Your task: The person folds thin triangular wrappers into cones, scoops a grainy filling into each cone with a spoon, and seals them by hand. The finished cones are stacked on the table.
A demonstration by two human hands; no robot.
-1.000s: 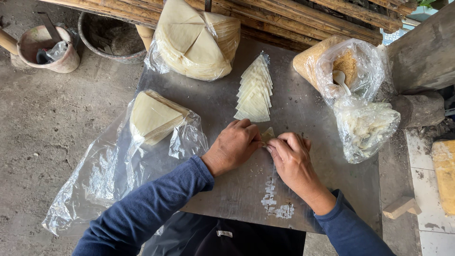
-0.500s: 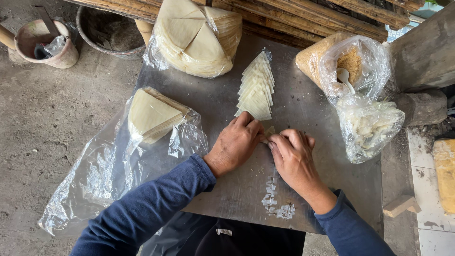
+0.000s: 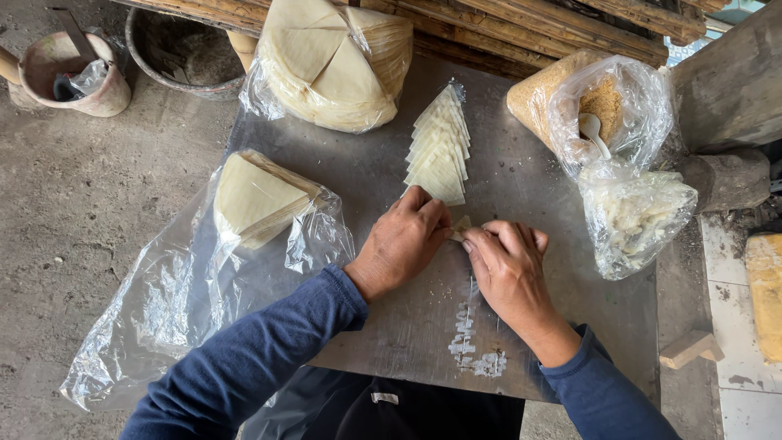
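The left hand [image 3: 405, 241] and the right hand [image 3: 508, 266] meet at the middle of the grey table [image 3: 391, 326], fingertips pinching one small folded wrapper [image 3: 462, 227] between them. Just above lies a row of folded triangles [image 3: 441, 147]. A bag of filling [image 3: 603, 110] stands at right, wrapper stacks [image 3: 254, 200] at left. Both palms face down, wrists bent inward.

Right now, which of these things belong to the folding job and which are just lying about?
In use: left hand and right hand pinching a small wrapper piece; row of cut triangles; bagged wrapper stacks; filling bag with spoon.

Lying about: clay pot; wood block.
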